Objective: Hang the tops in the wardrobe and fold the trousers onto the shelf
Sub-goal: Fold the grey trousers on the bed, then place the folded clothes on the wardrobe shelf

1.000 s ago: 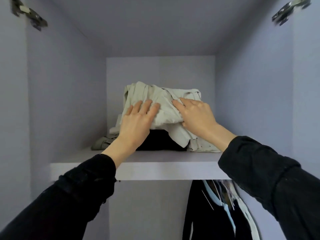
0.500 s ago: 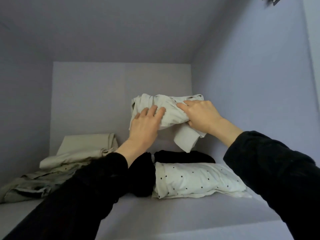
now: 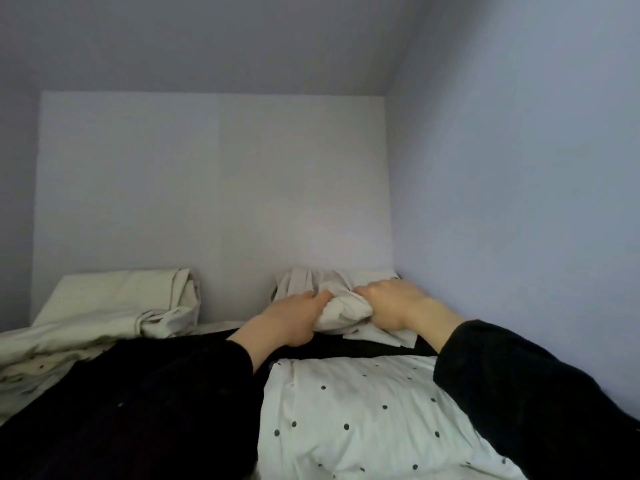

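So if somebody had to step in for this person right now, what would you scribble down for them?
Left hand and right hand: both grip the pale folded trousers, low at the back right of the shelf, over a black garment.
Already on the shelf: a white dotted garment in front, cream folded clothes at the back left.
Done: this pair is folded and all but placed.
Left: let go and withdraw. The hanging rail is out of view, so check the tops.
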A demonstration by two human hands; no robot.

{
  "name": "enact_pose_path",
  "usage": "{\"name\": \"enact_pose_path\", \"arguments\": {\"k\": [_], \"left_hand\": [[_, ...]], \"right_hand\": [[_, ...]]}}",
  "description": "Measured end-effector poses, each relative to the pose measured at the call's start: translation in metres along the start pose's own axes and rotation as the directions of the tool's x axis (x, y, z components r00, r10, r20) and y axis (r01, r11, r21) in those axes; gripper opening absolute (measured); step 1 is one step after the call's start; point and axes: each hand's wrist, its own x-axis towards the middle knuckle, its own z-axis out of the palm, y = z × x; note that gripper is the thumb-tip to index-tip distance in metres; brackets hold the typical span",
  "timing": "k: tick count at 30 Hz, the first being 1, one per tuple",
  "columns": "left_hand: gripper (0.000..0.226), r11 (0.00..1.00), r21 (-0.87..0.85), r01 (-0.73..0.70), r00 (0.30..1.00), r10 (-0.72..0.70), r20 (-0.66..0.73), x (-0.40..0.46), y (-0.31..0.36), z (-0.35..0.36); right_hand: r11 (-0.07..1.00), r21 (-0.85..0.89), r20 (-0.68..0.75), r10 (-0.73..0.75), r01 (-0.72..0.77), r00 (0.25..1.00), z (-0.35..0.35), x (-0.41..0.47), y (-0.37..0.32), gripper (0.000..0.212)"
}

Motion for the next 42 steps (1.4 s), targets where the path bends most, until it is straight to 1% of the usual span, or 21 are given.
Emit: {"name": "enact_pose_path", "arguments": {"k": [1, 2, 6, 8, 11, 13, 15, 17, 19, 21, 22, 26, 29, 30, 31, 33, 35, 38, 40, 41, 42], "left_hand": [[0.065, 0.999, -0.026, -0.027, 0.998, 0.028, 0.056, -0.001, -0.002, 0.0], [0.07, 0.998, -0.039, -0.045, 0.995, 0.048, 0.082, -0.001, -0.002, 0.001], [0.083, 0.998, -0.032, -0.057, 0.981, 0.062, 0.186, -0.002, 0.002, 0.01], [0.085, 0.998, -0.033, -0.059, 0.972, 0.065, 0.225, -0.001, 0.002, 0.01], [0.087, 0.995, -0.077, -0.06, 0.968, 0.077, 0.238, -0.007, 0.002, -0.001], [0.085, 0.991, -0.125, -0.044, 0.977, 0.069, 0.204, -0.016, -0.001, -0.012], [0.082, 0.99, -0.142, -0.01, 0.991, 0.029, 0.129, -0.035, -0.008, -0.026], [0.077, 0.986, -0.163, 0.017, 1.0, -0.019, -0.007, -0.059, -0.017, -0.04], [0.068, 0.975, -0.217, 0.046, 0.987, -0.078, -0.142, -0.094, -0.024, -0.053], [0.064, 0.968, -0.236, 0.084, 0.965, -0.138, -0.222, -0.131, -0.03, -0.064], [0.062, 0.966, -0.231, 0.112, 0.955, -0.169, -0.246, -0.155, -0.033, -0.068], [0.057, 0.947, -0.223, 0.232, 0.917, -0.29, -0.274, -0.27, -0.039, -0.09], [0.055, 0.921, -0.192, 0.34, 0.879, -0.383, -0.282, -0.383, -0.036, -0.105], [0.054, 0.917, -0.212, 0.339, 0.868, -0.392, -0.305, -0.396, -0.034, -0.105], [0.053, 0.885, -0.217, 0.411, 0.834, -0.461, -0.302, -0.444, -0.033, -0.109], [0.051, 0.823, -0.249, 0.511, 0.77, -0.567, -0.293, -0.509, -0.025, -0.113], [0.05, 0.773, -0.261, 0.578, 0.71, -0.635, -0.304, -0.573, -0.012, -0.112], [0.046, 0.641, -0.274, 0.716, 0.582, -0.766, -0.272, -0.693, 0.018, -0.104], [0.044, 0.525, -0.301, 0.796, 0.462, -0.848, -0.26, -0.77, 0.048, -0.097], [0.043, 0.498, -0.317, 0.807, 0.432, -0.864, -0.259, -0.79, 0.058, -0.092], [0.043, 0.447, -0.328, 0.832, 0.382, -0.891, -0.245, -0.824, 0.076, -0.089]], "right_hand": [[0.989, 0.138, 0.107, 0.034, -0.048, 0.994, 0.001, -0.001, 0.0, 0.045], [0.967, 0.242, 0.149, 0.043, -0.079, 0.988, 0.002, -0.002, -0.001, 0.047], [0.892, 0.425, 0.252, 0.047, -0.154, 0.967, 0.016, -0.011, -0.008, 0.063], [0.87, 0.46, 0.269, 0.055, -0.178, 0.962, 0.023, -0.013, -0.009, 0.067], [0.881, 0.436, 0.3, 0.049, -0.182, 0.953, 0.014, -0.01, -0.008, 0.07], [0.897, 0.401, 0.339, 0.043, -0.186, 0.94, -0.001, -0.013, -0.008, 0.075], [0.888, 0.408, 0.366, 0.052, -0.211, 0.929, -0.017, -0.021, -0.013, 0.081], [0.867, 0.461, 0.294, 0.051, -0.188, 0.954, -0.032, -0.031, -0.021, 0.081], [0.879, 0.465, 0.146, 0.041, -0.105, 0.989, -0.046, -0.043, -0.042, 0.073], [0.898, 0.439, -0.024, 0.032, -0.018, 0.999, -0.056, -0.052, -0.07, 0.064], [0.9, 0.435, -0.088, 0.014, 0.025, 0.996, -0.064, -0.058, -0.09, 0.061], [0.88, 0.442, -0.234, -0.076, 0.175, 0.969, -0.099, -0.086, -0.184, 0.054], [0.808, 0.472, -0.324, -0.214, 0.353, 0.922, -0.133, -0.134, -0.275, 0.05], [0.787, 0.486, -0.35, -0.223, 0.38, 0.91, -0.138, -0.143, -0.285, 0.049], [0.724, 0.536, -0.381, -0.251, 0.434, 0.89, -0.149, -0.163, -0.322, 0.048], [0.609, 0.635, -0.402, -0.265, 0.475, 0.877, -0.161, -0.198, -0.372, 0.048], [0.487, 0.708, -0.416, -0.295, 0.51, 0.86, -0.163, -0.234, -0.421, 0.048], [0.324, 0.779, -0.384, -0.431, 0.537, 0.817, -0.16, -0.313, -0.508, 0.047], [0.229, 0.814, -0.362, -0.519, 0.534, 0.774, -0.158, -0.369, -0.56, 0.045], [0.196, 0.826, -0.357, -0.542, 0.528, 0.761, -0.154, -0.387, -0.574, 0.043], [0.145, 0.838, -0.353, -0.592, 0.527, 0.725, -0.153, -0.416, -0.596, 0.042]]}}
